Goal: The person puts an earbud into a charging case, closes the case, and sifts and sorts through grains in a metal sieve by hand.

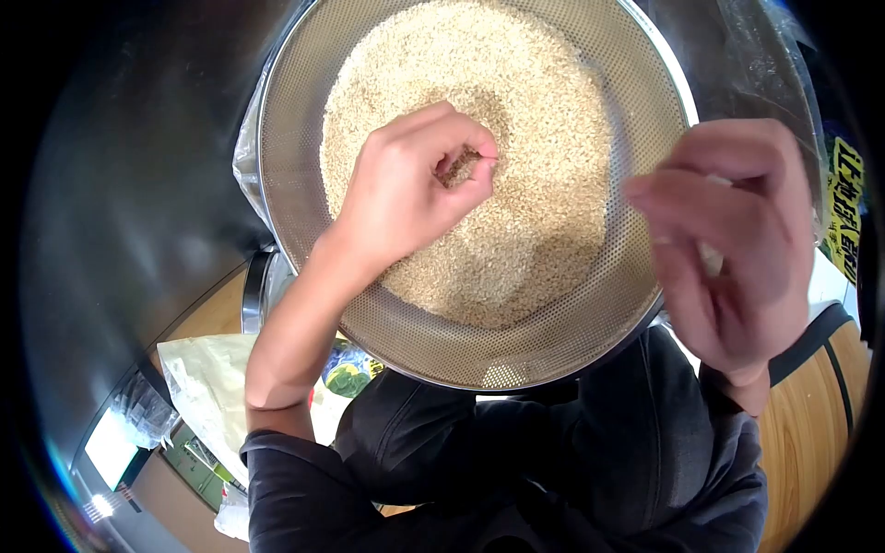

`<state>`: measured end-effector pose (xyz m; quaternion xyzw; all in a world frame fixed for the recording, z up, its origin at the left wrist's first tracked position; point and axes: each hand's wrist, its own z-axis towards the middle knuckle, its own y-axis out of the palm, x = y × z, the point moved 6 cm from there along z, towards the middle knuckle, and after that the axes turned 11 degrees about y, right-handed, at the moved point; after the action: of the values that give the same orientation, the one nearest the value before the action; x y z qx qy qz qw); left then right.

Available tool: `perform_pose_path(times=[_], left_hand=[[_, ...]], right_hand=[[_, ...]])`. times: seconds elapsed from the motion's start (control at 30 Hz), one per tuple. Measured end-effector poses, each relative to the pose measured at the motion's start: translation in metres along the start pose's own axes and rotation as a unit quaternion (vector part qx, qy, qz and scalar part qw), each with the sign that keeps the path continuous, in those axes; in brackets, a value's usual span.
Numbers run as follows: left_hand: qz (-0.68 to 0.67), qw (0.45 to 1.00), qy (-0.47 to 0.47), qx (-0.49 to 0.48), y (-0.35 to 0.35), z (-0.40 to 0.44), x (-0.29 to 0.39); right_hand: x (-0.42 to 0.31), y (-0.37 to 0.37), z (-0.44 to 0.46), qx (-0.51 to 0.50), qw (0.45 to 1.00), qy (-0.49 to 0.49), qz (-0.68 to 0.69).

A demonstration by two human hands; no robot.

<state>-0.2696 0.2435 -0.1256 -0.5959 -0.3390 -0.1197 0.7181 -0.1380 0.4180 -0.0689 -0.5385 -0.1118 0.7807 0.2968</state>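
Note:
A wide perforated metal sieve [498, 364] holds a broad layer of pale grain [544, 101]. Over the middle of the grain is my left hand [419, 175], its thumb and index fingertip pinched together; whatever lies between the tips is too small to make out. My right hand [737, 240] hovers at the sieve's right rim, with curled fingers and the thumb near them. It is slightly blurred, and I cannot tell whether it holds anything.
The sieve stands above my dark-trousered legs [636, 415]. At the lower left are a pale bag [207, 373] and a colourful printed package [348, 370]. Clear plastic [770, 46] and a yellow-lettered package [843, 194] lie at the right, above a wooden surface [802, 442].

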Motion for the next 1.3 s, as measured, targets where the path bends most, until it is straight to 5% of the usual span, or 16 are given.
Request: perform_pose_path(times=[0.13,0.23,0.57,0.7,0.87,1.07,1.3], left_hand=[[-0.096,0.995,-0.025,0.003,-0.002,0.001,0.023],[-0.376,0.922,-0.089,0.018,0.005,0.001,0.040],[-0.450,0.881,-0.145,-0.010,0.003,0.012,0.059],[-0.435,0.890,-0.128,-0.044,0.001,0.009,0.058],[-0.251,0.936,-0.206,0.138,-0.016,-0.003,0.008],[0.025,0.999,-0.035,0.012,0.008,-0.001,0.026],[0.028,0.997,0.000,-0.075,0.019,0.003,0.041]], right_hand=[[-0.002,0.018,0.000,0.035,0.998,0.048,0.006],[-0.004,0.016,0.001,0.013,0.997,0.076,0.004],[0.003,0.003,0.000,-0.006,0.994,0.062,0.090],[0.001,-0.003,-0.001,-0.018,0.995,0.008,0.095],[0.034,-0.020,-0.017,0.116,0.980,0.157,0.044],[0.050,-0.018,-0.021,0.148,0.965,0.205,0.070],[0.048,-0.014,-0.020,0.120,0.969,0.208,0.054]])
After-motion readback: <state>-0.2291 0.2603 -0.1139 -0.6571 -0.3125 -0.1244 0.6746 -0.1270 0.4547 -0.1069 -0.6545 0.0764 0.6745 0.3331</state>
